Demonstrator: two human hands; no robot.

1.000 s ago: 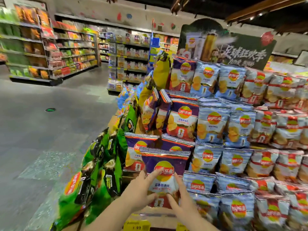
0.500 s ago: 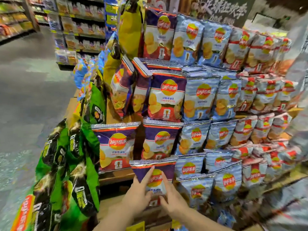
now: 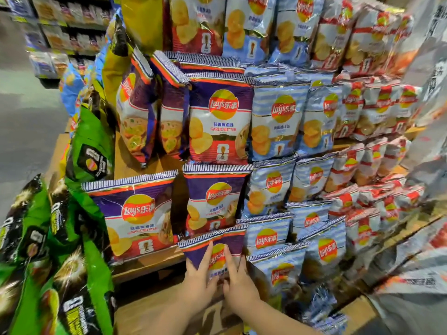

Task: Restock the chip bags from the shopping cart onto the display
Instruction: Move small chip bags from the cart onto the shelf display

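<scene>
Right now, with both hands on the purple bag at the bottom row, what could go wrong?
1. The purple bag sits tilted, its top edge slanting; once the left hand and right hand let go, it may tip forward.
2. It presses against the blue bag beside it, which could be pushed out of line.

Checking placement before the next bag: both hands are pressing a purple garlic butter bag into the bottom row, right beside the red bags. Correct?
Not quite. The left hand and right hand do press the purple bag into the bottom row, but its right-hand neighbours are the blue-striped bags, not red ones. The red bags sit further right. The head view shows this.
</scene>
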